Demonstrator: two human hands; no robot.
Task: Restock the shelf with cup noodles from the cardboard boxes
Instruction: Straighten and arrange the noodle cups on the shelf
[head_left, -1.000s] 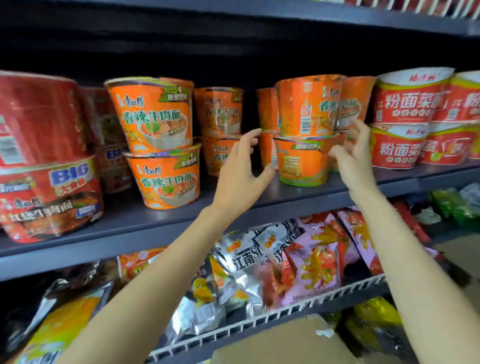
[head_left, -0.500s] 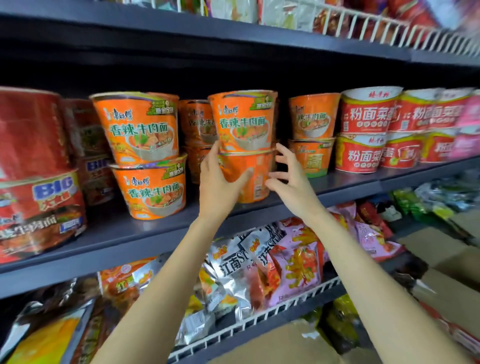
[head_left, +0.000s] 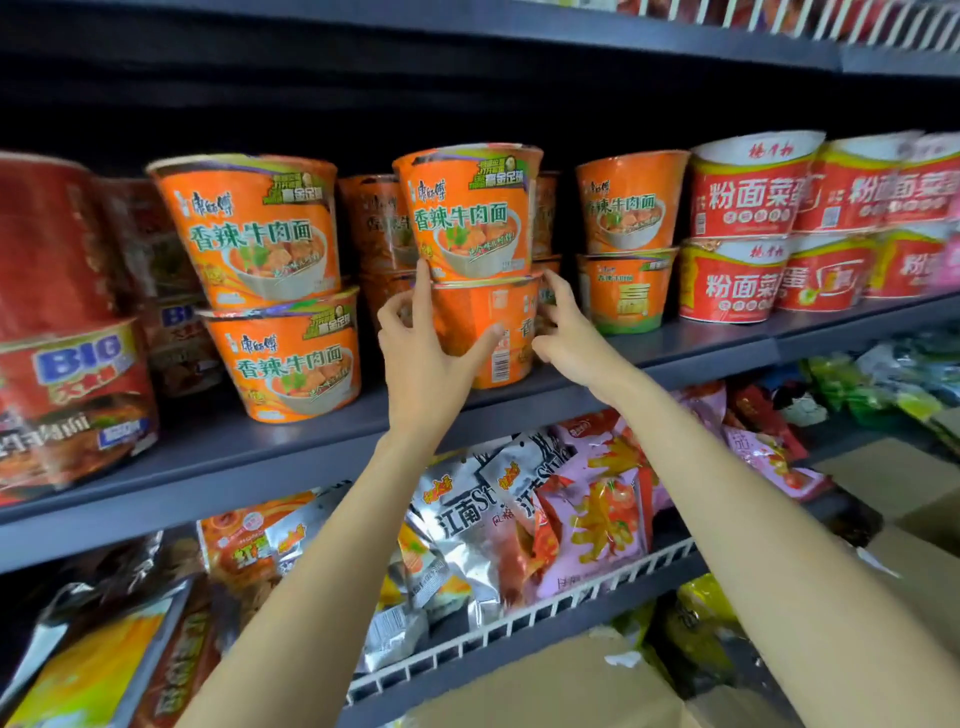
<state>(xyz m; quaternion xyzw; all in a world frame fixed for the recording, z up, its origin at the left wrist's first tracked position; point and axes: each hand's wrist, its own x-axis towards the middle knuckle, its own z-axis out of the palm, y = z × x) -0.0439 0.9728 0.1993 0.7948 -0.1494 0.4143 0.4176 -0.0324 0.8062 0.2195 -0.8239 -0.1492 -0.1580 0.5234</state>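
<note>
We have both hands on the lower orange cup (head_left: 485, 332) of a two-high stack that stands on the grey shelf (head_left: 675, 353), near its front edge. Our left hand (head_left: 423, 353) wraps that cup's left side, thumb across the front and forefinger up at the seam under the upper cup (head_left: 470, 213). Our right hand (head_left: 569, 332) curls its fingers round the cup's right side, so each hand is grasping the lower cup.

The lower cup shows its barcode side, while the upper cup faces label-out. We judge the step in hand to be turning the lower cup until its label matches. To do it well, we turn slowly with even pressure from both sides, keep the base flat on the shelf, and let the forefinger steady the upper cup, which could tip. The stack left of the lower cup (head_left: 270, 291) gives the facing to copy.
</note>
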